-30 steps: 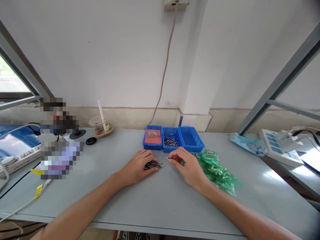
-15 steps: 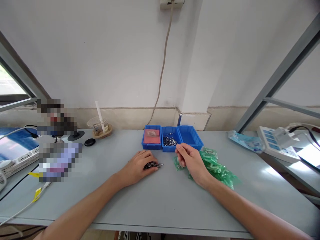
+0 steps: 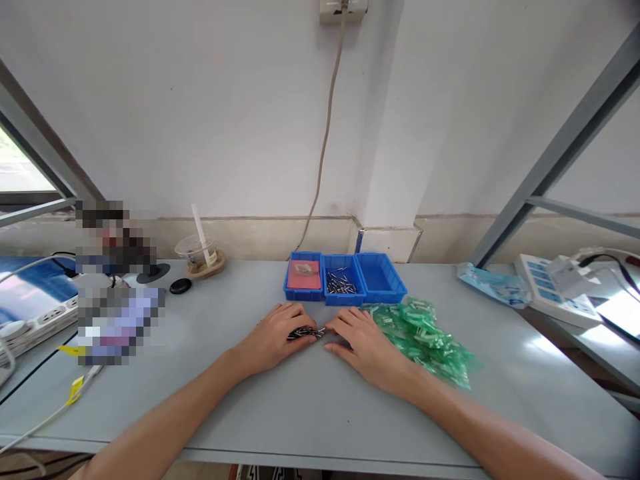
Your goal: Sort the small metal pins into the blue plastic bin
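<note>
My left hand (image 3: 277, 337) curls around a bundle of thin, dark and silver metal pins (image 3: 304, 333) on the table, partly hidden under its fingers. From the right, my right hand (image 3: 363, 347) reaches to the bundle's end, its thumb and fingers apart and the fingertips close to the pins; whether they touch is unclear. Just behind the hands stands a blue bin (image 3: 345, 299) with loose pins of the same look (image 3: 340, 281). Green plastic packets (image 3: 430, 337) lie beside my right hand, partly covered by it.
A blue bin (image 3: 304, 293) with a reddish pad and a second blue bin (image 3: 383, 277) flank the middle one. Leftward are a lidded cup with a straw (image 3: 197, 250), a black round object (image 3: 181, 286) and cables. A light-blue packet (image 3: 493, 285) and a power strip (image 3: 553, 290) are rightward.
My right hand has come down and left from in front of the bins to the end of the pins, its fingers opening. The left hand stays around the bundle.
</note>
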`<action>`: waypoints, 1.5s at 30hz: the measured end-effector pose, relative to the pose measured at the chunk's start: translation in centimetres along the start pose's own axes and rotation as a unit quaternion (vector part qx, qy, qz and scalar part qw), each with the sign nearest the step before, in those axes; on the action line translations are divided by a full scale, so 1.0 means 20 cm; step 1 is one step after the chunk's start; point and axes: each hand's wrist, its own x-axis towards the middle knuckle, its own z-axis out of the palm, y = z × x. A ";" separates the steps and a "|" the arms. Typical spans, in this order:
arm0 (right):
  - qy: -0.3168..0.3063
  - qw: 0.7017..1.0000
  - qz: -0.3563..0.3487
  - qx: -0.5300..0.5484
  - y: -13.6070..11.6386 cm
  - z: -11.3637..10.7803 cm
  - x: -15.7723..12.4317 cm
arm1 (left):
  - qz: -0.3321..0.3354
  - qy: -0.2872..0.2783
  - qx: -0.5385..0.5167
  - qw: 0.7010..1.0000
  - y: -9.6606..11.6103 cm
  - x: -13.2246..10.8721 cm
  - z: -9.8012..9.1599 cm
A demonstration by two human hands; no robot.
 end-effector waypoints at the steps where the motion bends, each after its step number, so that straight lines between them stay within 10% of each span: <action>1: -0.010 1.000 0.003 -0.019 -0.01 0.00 0.00 | 0.000 0.000 0.002 1.000 0.00 0.00 0.00; 21: 0.059 0.989 0.056 0.121 -0.01 0.01 0.01 | 0.008 -0.008 -0.006 1.000 0.02 0.00 0.00; 36: 0.139 0.902 0.152 0.378 0.03 0.03 0.02 | 0.009 0.000 -0.020 1.000 0.01 0.00 -0.01; 45: 0.139 0.928 0.146 0.314 0.03 0.03 0.02 | 0.010 0.000 -0.012 1.000 0.00 0.00 0.00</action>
